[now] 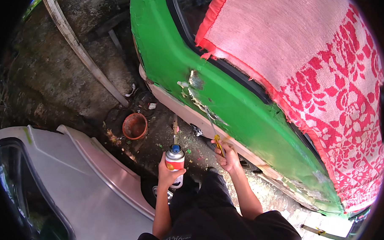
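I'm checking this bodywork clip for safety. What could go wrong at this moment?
1. The left hand holds a gas canister with a torch head beside the green car panel; heat there might scorch the paint or the red patterned cloth draped above.
2. The right hand works a yellow-handled tool along the chipped strip; a slip could gouge the panel.
3. Debris on the ground may catch a flame.

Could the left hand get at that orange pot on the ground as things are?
Probably not at once. The left hand is wrapped around a spray can, so it is full. The orange pot lies beyond it on the ground with nothing in between, so the path looks free.
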Action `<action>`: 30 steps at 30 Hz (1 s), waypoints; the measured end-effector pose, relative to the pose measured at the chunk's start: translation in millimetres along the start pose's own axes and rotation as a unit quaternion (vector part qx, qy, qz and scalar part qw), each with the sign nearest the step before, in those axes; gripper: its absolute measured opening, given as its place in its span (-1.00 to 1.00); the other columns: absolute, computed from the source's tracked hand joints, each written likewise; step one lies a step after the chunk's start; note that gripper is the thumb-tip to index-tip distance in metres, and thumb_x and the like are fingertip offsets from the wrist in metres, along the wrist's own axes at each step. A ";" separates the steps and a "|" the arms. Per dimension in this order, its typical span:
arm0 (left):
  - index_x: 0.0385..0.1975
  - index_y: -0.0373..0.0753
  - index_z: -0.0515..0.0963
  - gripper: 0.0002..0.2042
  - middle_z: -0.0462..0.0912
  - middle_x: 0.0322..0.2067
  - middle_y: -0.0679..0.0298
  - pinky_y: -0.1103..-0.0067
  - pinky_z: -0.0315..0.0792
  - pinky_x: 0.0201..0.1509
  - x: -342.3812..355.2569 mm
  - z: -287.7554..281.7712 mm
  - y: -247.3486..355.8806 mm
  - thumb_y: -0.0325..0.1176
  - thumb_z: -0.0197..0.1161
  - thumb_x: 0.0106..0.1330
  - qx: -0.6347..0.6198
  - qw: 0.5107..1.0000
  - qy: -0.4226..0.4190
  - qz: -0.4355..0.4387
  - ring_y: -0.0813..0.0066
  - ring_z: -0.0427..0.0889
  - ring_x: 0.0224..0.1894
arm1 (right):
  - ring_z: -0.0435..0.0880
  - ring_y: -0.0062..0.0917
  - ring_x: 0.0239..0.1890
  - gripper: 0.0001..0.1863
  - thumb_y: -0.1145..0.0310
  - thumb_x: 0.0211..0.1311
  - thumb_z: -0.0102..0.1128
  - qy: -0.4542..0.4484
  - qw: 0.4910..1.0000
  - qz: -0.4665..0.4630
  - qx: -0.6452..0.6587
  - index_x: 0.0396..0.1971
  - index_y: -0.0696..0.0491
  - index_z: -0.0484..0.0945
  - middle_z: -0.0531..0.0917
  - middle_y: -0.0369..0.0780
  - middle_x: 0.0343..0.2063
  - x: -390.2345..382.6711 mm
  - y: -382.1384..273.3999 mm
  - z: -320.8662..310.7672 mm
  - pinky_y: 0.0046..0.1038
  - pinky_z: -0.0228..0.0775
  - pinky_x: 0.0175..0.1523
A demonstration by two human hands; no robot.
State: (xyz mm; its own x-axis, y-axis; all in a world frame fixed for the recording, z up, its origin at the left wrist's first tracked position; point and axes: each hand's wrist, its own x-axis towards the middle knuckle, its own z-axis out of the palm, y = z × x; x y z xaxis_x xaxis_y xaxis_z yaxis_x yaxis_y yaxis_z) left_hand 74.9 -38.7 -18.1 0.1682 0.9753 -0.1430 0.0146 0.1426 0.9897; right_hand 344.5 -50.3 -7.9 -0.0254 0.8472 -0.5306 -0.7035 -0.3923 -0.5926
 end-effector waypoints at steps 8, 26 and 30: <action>-0.05 -0.25 0.47 -0.38 0.66 -0.19 0.28 0.50 0.52 0.04 -6.0 -5.4 -3.7 -0.51 0.61 -0.20 0.017 1.000 0.012 0.007 0.50 0.64 -0.13 | 0.11 -0.80 -0.81 -0.70 0.19 0.57 0.06 0.037 0.995 -0.068 -0.062 -0.10 0.15 0.57 0.38 -0.37 -0.61 -0.6 10.7 0.4 -0.64 -0.15 -0.74; -0.03 -0.26 0.48 -0.38 0.67 -0.21 0.28 0.51 0.54 0.00 -11.2 -18.9 -1.9 -0.54 0.60 -0.20 0.009 0.999 0.035 0.003 0.50 0.66 -0.17 | 0.10 -0.79 -0.83 -0.69 0.17 0.56 0.09 0.056 0.994 -0.068 -0.065 -0.12 0.16 0.55 0.39 -0.35 -0.61 8.0 8.7 -0.2 -0.63 -0.17 -0.73; -0.03 -0.27 0.48 -0.38 0.67 -0.19 0.26 0.50 0.53 0.02 -9.2 -17.1 2.0 -0.52 0.61 -0.18 0.001 1.000 0.011 -0.018 0.52 0.64 -0.15 | 0.11 -0.78 -0.82 -0.68 0.13 0.55 0.12 0.041 0.998 -0.049 -0.025 -0.12 0.13 0.53 0.38 -0.36 -0.62 24.5 13.1 2.8 -0.63 -0.14 -0.72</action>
State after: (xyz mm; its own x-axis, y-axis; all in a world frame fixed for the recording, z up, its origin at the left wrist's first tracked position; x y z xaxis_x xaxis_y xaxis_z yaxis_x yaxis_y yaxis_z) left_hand 56.5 -44.6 -15.0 0.1458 0.9731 -0.1785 0.0217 0.1772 0.9839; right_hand 332.6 -33.6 -27.0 0.1009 0.8515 -0.5145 -0.6636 -0.3277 -0.6724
